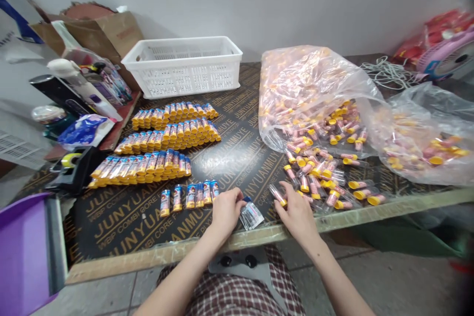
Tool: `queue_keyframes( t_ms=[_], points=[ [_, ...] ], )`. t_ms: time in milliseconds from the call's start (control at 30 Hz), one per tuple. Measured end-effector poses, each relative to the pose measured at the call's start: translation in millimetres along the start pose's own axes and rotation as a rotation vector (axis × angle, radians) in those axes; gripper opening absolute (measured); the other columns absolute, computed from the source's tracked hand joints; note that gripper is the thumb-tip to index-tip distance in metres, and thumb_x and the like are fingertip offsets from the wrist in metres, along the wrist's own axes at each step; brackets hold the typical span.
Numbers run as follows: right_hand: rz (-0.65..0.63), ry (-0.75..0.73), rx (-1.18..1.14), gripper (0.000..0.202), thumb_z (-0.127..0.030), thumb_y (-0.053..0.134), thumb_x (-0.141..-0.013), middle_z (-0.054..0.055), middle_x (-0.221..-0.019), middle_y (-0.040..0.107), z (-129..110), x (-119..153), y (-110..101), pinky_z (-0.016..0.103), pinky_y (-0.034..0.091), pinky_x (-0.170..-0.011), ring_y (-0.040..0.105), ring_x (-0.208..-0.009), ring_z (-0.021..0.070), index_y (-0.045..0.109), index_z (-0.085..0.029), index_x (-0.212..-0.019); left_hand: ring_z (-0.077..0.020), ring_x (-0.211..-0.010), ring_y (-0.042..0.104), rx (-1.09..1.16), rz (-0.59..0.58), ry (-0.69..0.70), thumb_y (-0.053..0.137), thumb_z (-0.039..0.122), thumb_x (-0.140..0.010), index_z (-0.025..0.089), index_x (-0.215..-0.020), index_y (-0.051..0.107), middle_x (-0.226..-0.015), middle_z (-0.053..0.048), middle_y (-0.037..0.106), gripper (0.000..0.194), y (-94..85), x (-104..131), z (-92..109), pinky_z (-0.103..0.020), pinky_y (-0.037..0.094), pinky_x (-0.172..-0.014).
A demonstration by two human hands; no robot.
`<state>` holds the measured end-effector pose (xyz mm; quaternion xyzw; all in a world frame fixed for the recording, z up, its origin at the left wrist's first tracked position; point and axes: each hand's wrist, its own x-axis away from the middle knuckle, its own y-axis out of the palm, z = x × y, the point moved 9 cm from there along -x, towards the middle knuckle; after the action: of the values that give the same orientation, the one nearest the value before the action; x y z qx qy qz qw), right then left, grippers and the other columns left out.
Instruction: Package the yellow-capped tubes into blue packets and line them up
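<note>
My left hand [226, 209] is closed at the table's front, its fingertips at the edge of some small clear and dark packets [251, 214]; what it grips is too small to make out. My right hand [296, 207] has its thumb and fingers around a clear tube with a yellow end [277, 195]. Beside it lies a loose heap of clear tubes with yellow caps and pink contents [314, 182]. Left of my left hand, several blue-and-yellow labelled tubes [190, 195] lie in a short row. Farther left are stacked rows of similar tubes [142, 168].
A white basket [192, 71] stands at the back. Large clear bags of tubes [303, 84] [425, 133] fill the right side. A tape dispenser [74, 170], bottles [68, 69] and a purple container [25, 252] are left; a pink fan [450, 57] and cord [388, 73] are back right.
</note>
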<state>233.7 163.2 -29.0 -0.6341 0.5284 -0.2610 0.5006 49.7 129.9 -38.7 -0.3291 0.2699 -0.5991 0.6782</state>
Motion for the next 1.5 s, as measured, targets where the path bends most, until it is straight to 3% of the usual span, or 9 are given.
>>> queue_keyframes(
  t_ms=[133, 267, 333, 533, 733, 833, 1000, 1400, 1500],
  points=[
    [0.103, 0.020, -0.363, 0.029, -0.032, 0.046, -0.088, 0.011, -0.100, 0.062, -2, -1, -11, 0.034, 0.048, -0.073, 0.061, -0.085, 0.0219, 0.048, -0.017, -0.113, -0.0169, -0.071, 0.059, -0.068, 0.017, 0.071, 0.062, 0.016, -0.076, 0.019, -0.073, 0.062, -0.073, -0.001, 0.066, 0.005, -1.5, 3, 6, -0.026, 0.036, -0.063],
    [0.172, 0.044, -0.659, 0.020, -0.031, 0.052, -0.087, 0.008, -0.100, 0.064, -9, 4, -18, 0.033, 0.051, -0.076, 0.063, -0.088, 0.0195, 0.055, -0.019, -0.103, -0.0184, -0.080, 0.055, -0.033, 0.121, 0.118, 0.065, 0.015, -0.073, 0.018, -0.069, 0.058, -0.077, -0.003, 0.063, 0.009, -11.9, 9, 10, -0.028, 0.038, -0.069],
    [0.204, 0.059, -0.767, 0.020, -0.030, 0.056, -0.085, 0.008, -0.104, 0.063, -13, 7, -22, 0.034, 0.052, -0.081, 0.063, -0.093, 0.0199, 0.056, -0.020, -0.102, -0.0167, -0.075, 0.055, 0.139, 0.127, 0.069, 0.065, 0.017, -0.072, 0.018, -0.066, 0.057, -0.073, -0.001, 0.061, 0.010, -14.6, 11, 5, -0.027, 0.039, -0.068],
    [0.228, 0.114, -0.948, 0.029, -0.028, 0.060, -0.083, 0.009, -0.109, 0.064, -22, 20, -32, 0.036, 0.054, -0.085, 0.063, -0.096, 0.0192, 0.055, -0.021, -0.111, -0.0101, -0.049, 0.051, 1.049, 0.058, -0.272, 0.072, 0.027, -0.061, 0.019, -0.069, 0.045, -0.051, 0.008, 0.051, 0.029, -8.3, 12, -27, -0.023, 0.043, -0.054],
    [0.242, -0.030, -0.822, 0.027, -0.023, 0.060, -0.083, 0.008, -0.113, 0.063, -41, 29, -43, 0.038, 0.052, -0.088, 0.059, -0.105, 0.0219, 0.063, -0.024, -0.110, -0.0081, -0.051, 0.057, 1.402, 0.100, -0.452, 0.084, 0.019, -0.044, 0.014, -0.095, 0.058, -0.060, 0.003, 0.064, 0.057, -15.0, 18, -38, -0.020, 0.046, -0.056],
    [0.253, -0.080, -0.809, 0.026, -0.021, 0.059, -0.084, 0.008, -0.113, 0.062, -51, 31, -45, 0.037, 0.053, -0.085, 0.059, -0.105, 0.0218, 0.064, -0.024, -0.109, -0.0079, -0.053, 0.058, 1.457, 0.136, -0.486, 0.085, 0.018, -0.043, 0.014, -0.095, 0.060, -0.062, 0.002, 0.065, 0.058, -19.1, 19, -40, -0.019, 0.047, -0.057],
    [0.297, -0.091, -0.799, 0.026, -0.019, 0.059, -0.083, 0.008, -0.107, 0.063, -58, 33, -50, 0.036, 0.054, -0.082, 0.060, -0.100, 0.0210, 0.064, -0.023, -0.108, -0.0076, -0.057, 0.058, 1.477, 0.215, -0.513, 0.086, 0.023, -0.044, 0.013, -0.068, 0.060, -0.062, 0.003, 0.062, 0.036, -24.0, 22, -45, -0.018, 0.047, -0.055],
    [0.335, -0.219, -0.705, 0.036, -0.010, 0.059, -0.081, 0.006, -0.109, 0.064, -73, 39, -52, 0.038, 0.050, -0.088, 0.060, -0.101, 0.0214, 0.062, -0.026, -0.114, -0.0073, -0.053, 0.053, 1.372, 0.299, -0.518, 0.085, 0.041, -0.044, 0.011, -0.058, 0.067, -0.056, 0.001, 0.061, 0.037, -27.6, 28, -59, -0.019, 0.044, -0.054],
    [0.266, -0.245, -0.716, 0.035, -0.011, 0.058, -0.082, 0.006, -0.107, 0.064, -80, 38, -48, 0.037, 0.051, -0.087, 0.061, -0.099, 0.0208, 0.063, -0.027, -0.112, -0.0075, -0.055, 0.053, 1.327, 0.307, -0.482, 0.082, 0.042, -0.051, 0.011, -0.060, 0.068, -0.058, 0.001, 0.061, 0.035, -28.6, 28, -59, -0.018, 0.044, -0.054]
  ],
)
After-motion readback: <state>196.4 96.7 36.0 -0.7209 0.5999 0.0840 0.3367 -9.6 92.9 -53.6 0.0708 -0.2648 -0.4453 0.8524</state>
